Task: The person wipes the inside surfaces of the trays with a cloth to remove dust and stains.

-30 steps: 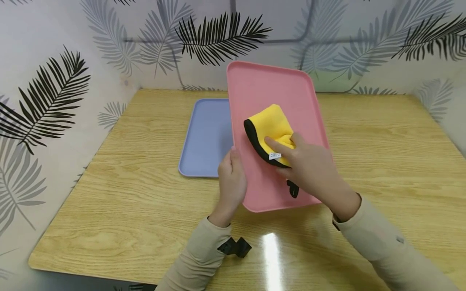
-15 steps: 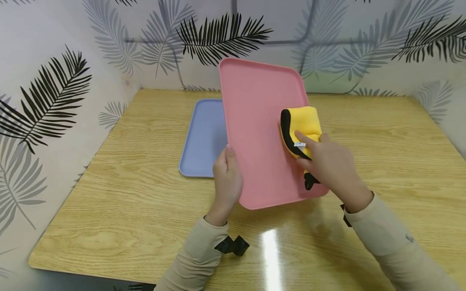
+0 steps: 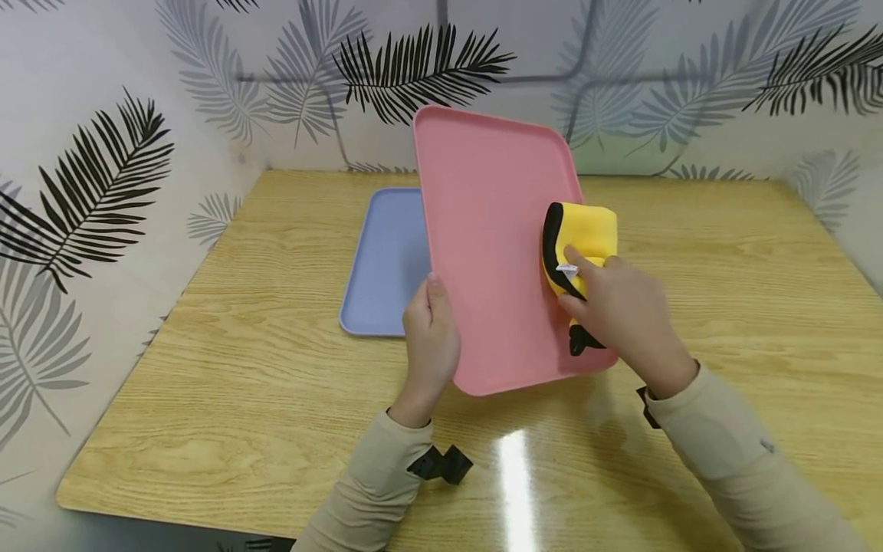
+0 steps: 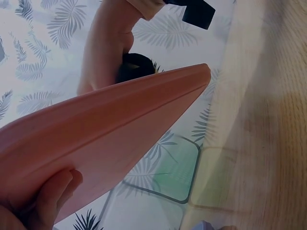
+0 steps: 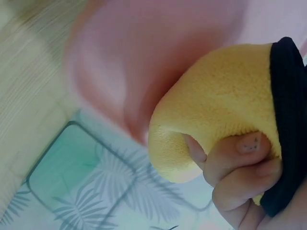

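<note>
A pink tray (image 3: 493, 230) is held tilted up above the table. My left hand (image 3: 432, 337) grips its left edge, thumb on the face side and fingers curled behind, as the left wrist view shows on the tray's underside (image 4: 110, 153). A folded yellow cloth (image 3: 589, 230) with black trim and a small white label lies against the tray's right edge. My right hand (image 3: 628, 314) holds this cloth, its fingers (image 5: 240, 163) curled into the yellow pile (image 5: 220, 91) in the right wrist view. Part of the cloth is hidden under the palm.
A blue tray (image 3: 382, 268) lies flat on the wooden table (image 3: 228, 368), partly hidden behind the pink one. Behind the table stands a leaf-patterned wall covering (image 3: 641, 100). Black wrist mounts (image 3: 441, 465) sit at both cuffs.
My right hand has carried the cloth rightward across the tray, from its middle to the right edge. The pink tray has shifted slightly left and up along with my left hand.
</note>
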`<control>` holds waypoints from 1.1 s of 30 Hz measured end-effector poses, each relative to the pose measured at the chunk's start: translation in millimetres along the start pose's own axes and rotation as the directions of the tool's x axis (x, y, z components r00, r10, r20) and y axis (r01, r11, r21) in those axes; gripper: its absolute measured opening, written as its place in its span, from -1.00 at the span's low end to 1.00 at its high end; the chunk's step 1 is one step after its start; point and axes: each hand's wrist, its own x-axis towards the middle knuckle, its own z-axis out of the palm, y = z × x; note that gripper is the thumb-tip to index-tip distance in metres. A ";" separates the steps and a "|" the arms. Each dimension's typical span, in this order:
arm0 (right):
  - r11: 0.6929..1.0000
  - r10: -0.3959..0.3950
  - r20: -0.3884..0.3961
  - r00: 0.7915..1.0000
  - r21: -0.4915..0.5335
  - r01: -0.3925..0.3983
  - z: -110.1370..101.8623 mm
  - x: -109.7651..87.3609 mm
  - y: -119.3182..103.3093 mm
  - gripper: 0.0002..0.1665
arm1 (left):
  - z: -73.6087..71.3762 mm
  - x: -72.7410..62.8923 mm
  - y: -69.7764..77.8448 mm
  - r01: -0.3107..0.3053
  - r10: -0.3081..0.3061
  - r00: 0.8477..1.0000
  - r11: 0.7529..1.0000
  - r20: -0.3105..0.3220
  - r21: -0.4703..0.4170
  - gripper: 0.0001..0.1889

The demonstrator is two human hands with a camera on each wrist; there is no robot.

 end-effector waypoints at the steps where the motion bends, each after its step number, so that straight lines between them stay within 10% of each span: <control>1: 1.000 -0.010 -0.004 1.000 -0.002 0.010 -0.5 0.1 -2.7 -0.41 | 0.4 0.1 0.2 0.000 0.000 1.000 1.000 0.001 0.001 -0.62; 11: 0.984 -0.175 -0.141 0.974 -0.011 0.175 -2.2 -3.1 -33.7 -0.35 | 2.3 -0.5 -0.1 0.025 -0.025 1.000 1.000 0.017 -0.013 -0.62; 26: 0.863 -0.481 -0.334 0.811 -0.019 0.504 -1.9 -7.3 -61.8 -0.37 | 1.4 -3.0 -0.6 0.033 -0.031 0.998 0.998 0.049 -0.056 -0.55; 33: 0.858 -0.483 -0.305 0.821 0.022 0.513 -3.2 -10.1 -56.5 -0.31 | 1.4 -2.5 0.9 0.026 -0.024 0.999 0.998 0.034 -0.065 -0.56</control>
